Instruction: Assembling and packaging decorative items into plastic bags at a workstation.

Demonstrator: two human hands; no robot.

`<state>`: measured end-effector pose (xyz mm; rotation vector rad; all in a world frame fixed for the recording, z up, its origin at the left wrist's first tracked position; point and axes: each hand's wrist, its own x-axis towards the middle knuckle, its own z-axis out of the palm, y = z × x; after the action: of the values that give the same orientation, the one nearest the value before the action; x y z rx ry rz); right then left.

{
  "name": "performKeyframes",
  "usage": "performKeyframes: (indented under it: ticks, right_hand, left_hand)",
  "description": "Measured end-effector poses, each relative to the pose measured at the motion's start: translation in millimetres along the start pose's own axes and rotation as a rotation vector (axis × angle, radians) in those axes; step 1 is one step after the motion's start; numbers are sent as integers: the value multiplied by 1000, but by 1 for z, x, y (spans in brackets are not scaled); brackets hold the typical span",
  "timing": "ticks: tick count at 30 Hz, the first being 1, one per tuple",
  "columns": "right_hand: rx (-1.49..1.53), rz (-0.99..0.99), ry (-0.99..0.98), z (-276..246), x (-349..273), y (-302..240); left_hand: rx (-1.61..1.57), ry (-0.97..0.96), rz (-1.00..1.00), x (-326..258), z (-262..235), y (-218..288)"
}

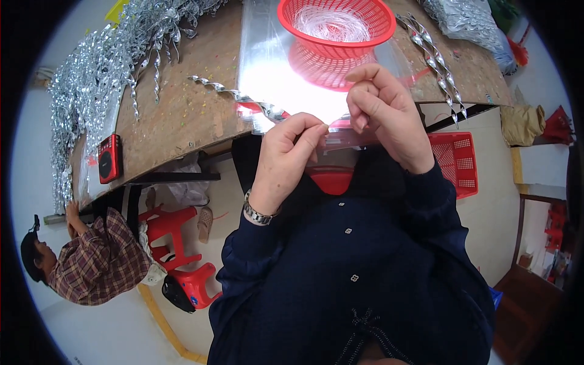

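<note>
My left hand [285, 159], a watch at its wrist, is closed in a pinch in front of the table's near edge. A twisted silver foil strip [226, 89] runs from the tabletop into this hand, and its near end is hidden behind the fingers. To the right, my right hand [392, 118] is raised with its thumb and fingers curled together. Anything between those fingertips is too fine to make out. Beyond both hands, a red plastic basket [340, 41] holds a tangle of clear thread [331, 24]. It stands on a shiny clear sheet [263, 61] that reflects bright light.
Silver tinsel-like strips [100, 73] heap along the table's left. More twisted strips [438, 61] hang over its right edge. A red radio [109, 159] sits by the front edge. Below are a red crate [453, 164] and red stools [170, 234]. Another person [97, 261] works at far left.
</note>
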<state>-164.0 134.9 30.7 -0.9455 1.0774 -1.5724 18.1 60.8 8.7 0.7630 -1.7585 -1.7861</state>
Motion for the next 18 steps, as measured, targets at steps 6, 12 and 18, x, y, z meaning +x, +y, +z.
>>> performKeyframes:
  ticks: [6, 12, 18]
  right_hand:
    - [-12, 12, -15, 12, 0, -3]
    - [11, -43, 44, 5, 1, -3]
    - [70, -262, 174, -39, 4, -16]
  left_hand:
    - [-39, 6, -4, -1, 7, 13]
    - [204, 95, 216, -1, 1, 2]
    - [231, 263, 280, -6, -11, 2]
